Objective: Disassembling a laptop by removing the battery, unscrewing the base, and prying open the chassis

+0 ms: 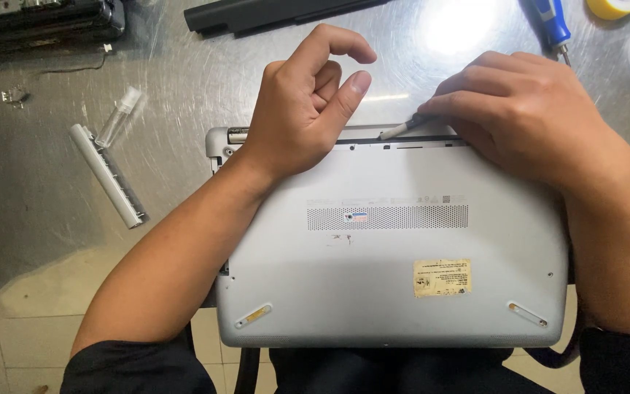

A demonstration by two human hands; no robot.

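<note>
Head view shows your silver laptop [395, 248] lying upside down, its near edge hanging over the metal table [52, 211] toward your lap. Your left hand [304, 102] rests its heel on the laptop's back corner, fingers loosely curled and holding nothing. Your right hand [526, 113] pinches a thin grey pry tool [400, 130], its tip at the dark back-edge gap. A yellowed rectangular sticker [442, 277] sits near the front. A long grey hinge cover strip [107, 175] lies well apart on the left, with bare table around it.
</note>
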